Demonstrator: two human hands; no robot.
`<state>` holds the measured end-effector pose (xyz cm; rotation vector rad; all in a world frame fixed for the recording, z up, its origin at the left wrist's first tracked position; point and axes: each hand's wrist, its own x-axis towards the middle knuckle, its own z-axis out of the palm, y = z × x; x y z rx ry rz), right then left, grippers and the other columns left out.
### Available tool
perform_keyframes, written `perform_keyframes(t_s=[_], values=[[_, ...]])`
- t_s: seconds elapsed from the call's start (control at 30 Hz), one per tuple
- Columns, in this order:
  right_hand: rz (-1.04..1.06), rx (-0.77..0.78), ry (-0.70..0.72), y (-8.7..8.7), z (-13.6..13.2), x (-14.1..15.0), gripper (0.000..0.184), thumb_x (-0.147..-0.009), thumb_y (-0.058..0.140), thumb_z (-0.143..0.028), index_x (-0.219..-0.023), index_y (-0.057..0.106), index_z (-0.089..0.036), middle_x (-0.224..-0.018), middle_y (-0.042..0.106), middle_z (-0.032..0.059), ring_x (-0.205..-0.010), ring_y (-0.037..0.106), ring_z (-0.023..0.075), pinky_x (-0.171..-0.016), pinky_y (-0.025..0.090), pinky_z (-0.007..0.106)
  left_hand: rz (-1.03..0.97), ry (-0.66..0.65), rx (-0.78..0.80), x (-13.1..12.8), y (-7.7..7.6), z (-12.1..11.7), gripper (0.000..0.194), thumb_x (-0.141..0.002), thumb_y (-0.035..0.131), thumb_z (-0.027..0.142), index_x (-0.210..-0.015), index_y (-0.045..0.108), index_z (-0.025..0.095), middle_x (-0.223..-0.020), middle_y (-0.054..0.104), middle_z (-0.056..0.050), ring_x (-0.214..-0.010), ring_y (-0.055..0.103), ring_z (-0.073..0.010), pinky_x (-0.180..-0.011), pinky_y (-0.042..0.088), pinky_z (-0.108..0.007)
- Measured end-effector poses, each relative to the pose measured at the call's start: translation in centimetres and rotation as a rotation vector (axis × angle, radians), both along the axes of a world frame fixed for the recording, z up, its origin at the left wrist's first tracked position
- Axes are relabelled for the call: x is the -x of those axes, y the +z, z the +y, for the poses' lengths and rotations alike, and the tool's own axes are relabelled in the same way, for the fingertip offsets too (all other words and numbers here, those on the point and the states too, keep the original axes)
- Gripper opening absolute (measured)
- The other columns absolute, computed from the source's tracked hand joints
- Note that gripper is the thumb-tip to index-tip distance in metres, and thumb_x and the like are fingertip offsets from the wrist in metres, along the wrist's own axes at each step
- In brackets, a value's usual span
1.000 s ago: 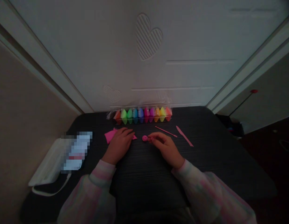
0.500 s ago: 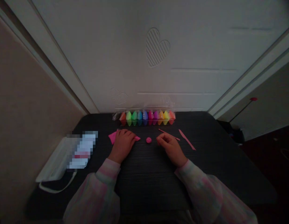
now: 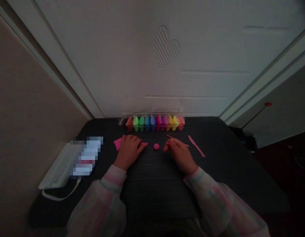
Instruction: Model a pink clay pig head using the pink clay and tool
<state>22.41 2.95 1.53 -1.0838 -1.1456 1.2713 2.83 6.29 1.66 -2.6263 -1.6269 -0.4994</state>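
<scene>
My left hand (image 3: 129, 149) lies palm down over a bright pink packet or sheet (image 3: 117, 144), its thumb apart and its fingers spread across it. A pink tip pokes out beside the thumb. Between my hands a small round lump of pink clay (image 3: 156, 146) rests on the table, touched by neither. My right hand (image 3: 179, 153) is just right of the lump, with thumb and fingertips pinched together; whatever is in the pinch is too small to make out. Partly behind that hand lies a thin pink modelling stick (image 3: 187, 145). A pink plastic clay knife (image 3: 197, 145) lies farther right.
Along the back of the dark table (image 3: 147, 197) runs a clear bag (image 3: 152, 123) of clay packs in several colours. On the left are a white box-like object (image 3: 56, 168), a pixelated phone-like object (image 3: 87, 158) and a white cable (image 3: 61, 198). A white panel with hearts (image 3: 167, 47) stands behind.
My right hand has shifted slightly, its fingertips turning a little lower and to the left. The left hand stays on the pink packet. The whole view has tipped slightly.
</scene>
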Motion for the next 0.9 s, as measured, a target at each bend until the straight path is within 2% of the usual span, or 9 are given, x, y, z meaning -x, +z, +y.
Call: perform_keyframes(t_s=[0.1, 0.2, 0.33, 0.47, 0.6, 0.73, 0.83, 0.9], values=[[0.164, 0.022, 0.008, -0.02, 0.12, 0.15, 0.036, -0.078, 0.045, -0.047, -0.057, 0.048, -0.018, -0.052, 0.049, -0.0036, -0.053, 0.045, 0.0101, -0.056, 0.036, 0.025, 0.003, 0.003, -0.003, -0.06, 0.06, -0.03, 0.034, -0.082, 0.038, 0.042, -0.085, 0.061, 0.017, -0.087, 0.062, -0.007, -0.088, 0.049, -0.0232, -0.080, 0.034, -0.041], [0.270, 0.037, 0.012, 0.42, 0.03, 0.26, 0.035, -0.073, 0.054, -0.045, -0.052, 0.045, -0.019, -0.047, 0.044, -0.0054, -0.049, 0.041, 0.0089, -0.053, 0.033, 0.024, 0.002, 0.008, -0.013, -0.09, -0.01, 0.01, 0.033, -0.082, 0.038, 0.040, -0.085, 0.061, 0.016, -0.088, 0.062, -0.008, -0.088, 0.049, -0.0235, -0.079, 0.035, -0.041], [0.282, 0.094, 0.022, 0.85, -0.15, 0.20, 0.020, -0.063, 0.067, -0.033, -0.061, 0.055, -0.018, -0.053, 0.053, -0.0047, -0.054, 0.046, 0.0084, -0.057, 0.035, 0.023, -0.027, 0.015, -0.053, -0.17, -0.05, 0.07, 0.031, -0.082, 0.040, 0.038, -0.088, 0.061, 0.016, -0.089, 0.062, -0.008, -0.090, 0.049, -0.0238, -0.081, 0.036, -0.041], [0.261, 0.108, 0.023, 0.62, -0.08, 0.14, 0.020, -0.068, 0.062, -0.036, -0.076, 0.062, -0.017, -0.064, 0.060, -0.0018, -0.062, 0.052, 0.0095, -0.064, 0.038, 0.024, -0.046, 0.009, -0.070, -0.31, 0.17, -0.02, 0.030, -0.082, 0.041, 0.036, -0.090, 0.060, 0.014, -0.090, 0.061, -0.009, -0.091, 0.049, -0.0235, -0.082, 0.037, -0.040], [0.286, 0.076, 0.024, 0.41, -0.06, 0.12, 0.028, -0.072, 0.055, -0.044, -0.065, 0.058, -0.017, -0.057, 0.056, -0.0025, -0.058, 0.050, 0.0096, -0.060, 0.038, 0.024, -0.071, -0.003, -0.094, -0.45, 0.35, -0.20, 0.029, -0.082, 0.042, 0.034, -0.091, 0.060, 0.014, -0.091, 0.061, -0.009, -0.091, 0.049, -0.0235, -0.083, 0.037, -0.041], [0.132, 0.035, -0.012, 0.47, -0.04, -0.12, 0.026, -0.068, 0.060, -0.040, -0.056, 0.053, -0.018, -0.054, 0.052, -0.0040, -0.055, 0.046, 0.0094, -0.058, 0.036, 0.024, -0.107, -0.016, -0.115, -0.44, 0.39, -0.25, 0.027, -0.082, 0.042, 0.032, -0.090, 0.060, 0.014, -0.089, 0.062, -0.009, -0.090, 0.050, -0.0230, -0.083, 0.037, -0.041], [-0.046, 0.021, -0.058, 0.52, 0.20, -0.39, 0.018, -0.069, 0.059, -0.036, -0.067, 0.059, -0.018, -0.061, 0.056, -0.0027, -0.060, 0.049, 0.0115, -0.061, 0.038, 0.025, -0.143, -0.011, -0.129, -0.39, 0.38, -0.21, 0.026, -0.082, 0.042, 0.031, -0.090, 0.060, 0.014, -0.087, 0.062, -0.009, -0.088, 0.050, -0.0227, -0.081, 0.038, -0.041], [-0.203, -0.008, -0.098, 0.38, 0.47, -0.55, 0.021, -0.074, 0.052, -0.036, -0.079, 0.062, -0.018, -0.067, 0.059, -0.0007, -0.066, 0.052, 0.0134, -0.064, 0.039, 0.027, -0.158, -0.014, -0.134, -0.44, 0.34, -0.19, 0.026, -0.082, 0.041, 0.031, -0.090, 0.060, 0.014, -0.087, 0.062, -0.009, -0.088, 0.050, -0.0225, -0.081, 0.039, -0.040]])
